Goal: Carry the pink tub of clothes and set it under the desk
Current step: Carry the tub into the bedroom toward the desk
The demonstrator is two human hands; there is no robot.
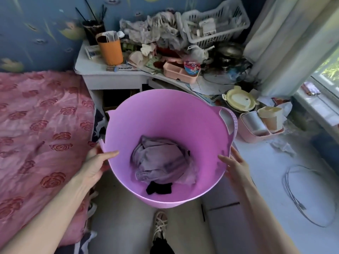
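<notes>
The pink tub [156, 114] fills the middle of the view, held above the floor. At its bottom lie crumpled lilac clothes [161, 160] and a small black garment [159, 187]. My left hand [97, 164] clamps the tub's left rim, thumb over the inside wall. My right hand [236, 165] presses against the outside of the right rim, fingers spread, thumb at the rim's edge. The white desk [110, 80] stands just beyond the tub, with a dark opening [117, 99] beneath its top.
A bed with a pink rose cover [40, 129] runs along the left. The desktop is piled with an orange cup [111, 49], a white basket [216, 22] and a pot lid [224, 75]. Pink and cream containers [260, 121] and a cable [308, 195] lie right. My sandalled foot [160, 224] is below.
</notes>
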